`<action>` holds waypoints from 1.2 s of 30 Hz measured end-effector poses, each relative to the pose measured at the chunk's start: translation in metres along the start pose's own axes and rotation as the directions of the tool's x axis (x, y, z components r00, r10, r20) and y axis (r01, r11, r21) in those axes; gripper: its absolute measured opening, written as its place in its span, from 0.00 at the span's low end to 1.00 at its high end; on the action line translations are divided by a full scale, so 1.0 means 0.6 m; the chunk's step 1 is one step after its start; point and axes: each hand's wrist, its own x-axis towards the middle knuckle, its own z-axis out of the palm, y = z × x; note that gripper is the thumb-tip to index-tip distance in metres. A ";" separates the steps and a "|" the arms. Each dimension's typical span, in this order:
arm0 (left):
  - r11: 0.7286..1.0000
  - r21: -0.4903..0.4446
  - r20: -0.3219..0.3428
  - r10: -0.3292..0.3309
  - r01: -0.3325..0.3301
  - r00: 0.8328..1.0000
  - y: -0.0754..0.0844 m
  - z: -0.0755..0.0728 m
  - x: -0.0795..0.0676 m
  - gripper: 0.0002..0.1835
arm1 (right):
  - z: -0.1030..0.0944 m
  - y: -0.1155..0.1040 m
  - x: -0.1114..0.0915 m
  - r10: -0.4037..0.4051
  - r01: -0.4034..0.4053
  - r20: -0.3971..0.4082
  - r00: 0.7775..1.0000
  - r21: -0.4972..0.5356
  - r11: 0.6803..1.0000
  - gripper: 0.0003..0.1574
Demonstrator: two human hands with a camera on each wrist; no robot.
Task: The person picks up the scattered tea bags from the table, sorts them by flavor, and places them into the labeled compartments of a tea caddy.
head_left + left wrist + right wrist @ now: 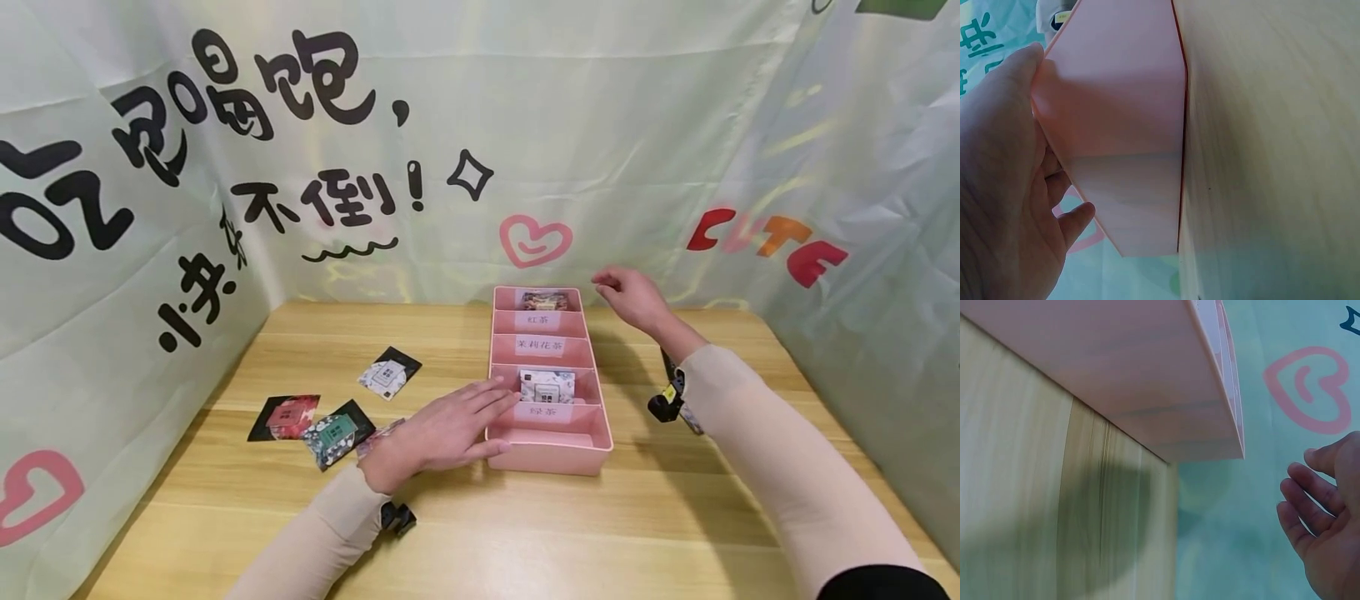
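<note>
A long pink divided box (551, 461) stands on the wooden table, with paper labels on its dividers. My left hand (442, 429) rests at the box's near left side, fingers extended over the rim; the left wrist view shows this hand (1004, 169) against the rim. A white floral tea sachet (547, 386) stands in a near compartment, and a dark patterned sachet (546, 302) lies in the farthest one. Off the box's far right corner, my right hand (637, 302) hovers with nothing in it. Its fingers hang loosely bent in the right wrist view (1335, 519).
Left of the box lie a red-and-black sachet (288, 417), a green-labelled sachet (337, 433) and a white-and-black sachet (390, 372). Another sachet (381, 433) is partly hidden by my left hand. Printed cloth walls (637, 167) border the table (480, 533).
</note>
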 end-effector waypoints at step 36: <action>0.999 -0.029 0.041 -0.041 0.042 0.998 0.003 -0.001 0.004 0.38 | -0.066 0.077 -0.126 0.083 -0.078 0.077 0.994 -0.063 0.995 0.31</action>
